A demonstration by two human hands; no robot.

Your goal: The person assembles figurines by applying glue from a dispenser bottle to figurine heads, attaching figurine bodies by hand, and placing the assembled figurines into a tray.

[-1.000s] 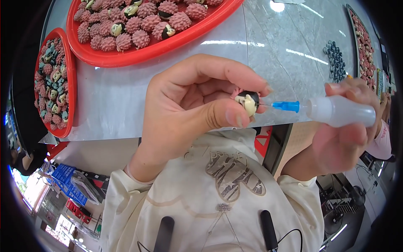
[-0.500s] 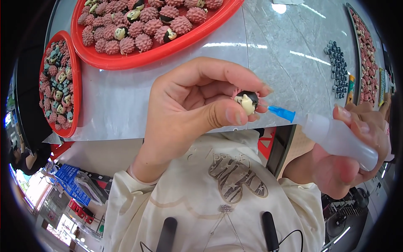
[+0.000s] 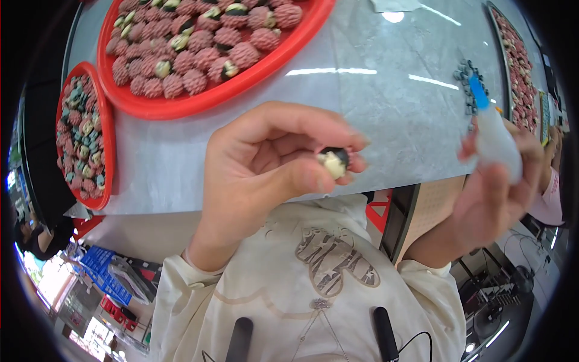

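Observation:
Between the thumb and fingers of my left hand (image 3: 259,157) is a small figurine head (image 3: 334,163) with a cream face, black hair and a bit of pink. It is held over the near edge of the table. My right hand (image 3: 497,193), off to the right and blurred, is wrapped round a white squeeze bottle (image 3: 497,142). The bottle stands nearly upright, its blue needle tip (image 3: 478,92) pointing up and away from the figurine head. Behind that tip lies a cluster of small dark grey-blue pieces (image 3: 465,73).
A large red tray (image 3: 175,110) of pink knobbly pieces, some with cream and black faces, sits far left. Beside it is a smaller red tray (image 3: 108,151) of mixed pieces. Another filled tray (image 3: 503,42) lies at the far right, near another person's arm (image 3: 547,160).
My right hand has drawn the bottle back from the figurine head and turned its tip upward. My left hand, still gripping the piece, has shifted slightly left and down.

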